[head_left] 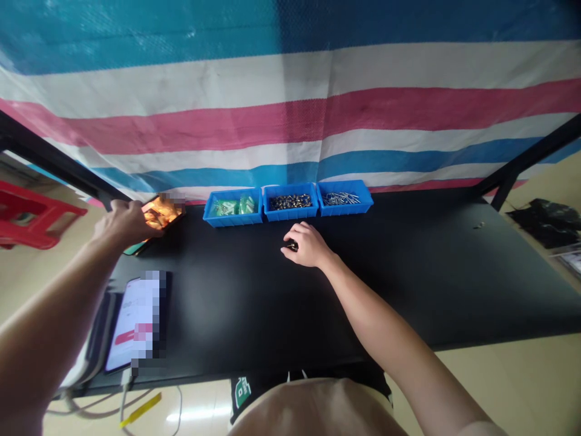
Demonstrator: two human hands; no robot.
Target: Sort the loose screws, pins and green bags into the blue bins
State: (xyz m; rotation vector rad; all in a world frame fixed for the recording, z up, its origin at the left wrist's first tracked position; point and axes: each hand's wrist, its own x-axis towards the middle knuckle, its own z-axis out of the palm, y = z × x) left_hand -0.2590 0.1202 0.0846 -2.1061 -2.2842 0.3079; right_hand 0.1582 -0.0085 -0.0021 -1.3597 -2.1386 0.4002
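Just beyond our right hand (306, 245) we have three blue plastic bins (290, 214) in a row on the black table (408, 290), holding green packets, small dark parts and metal pins. Nearer us than our left hand (122, 221) lies a tablet (131, 324), its screen pixelated. Past that hand sits a red plastic stool (31, 227). A striped tarpaulin (290, 121) hangs beyond both hands, and a crumpled black bag (547, 223) lies far to the right.

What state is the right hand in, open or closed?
Closed: the right hand is curled over the black tabletop, a small dark part showing at its fingertips.
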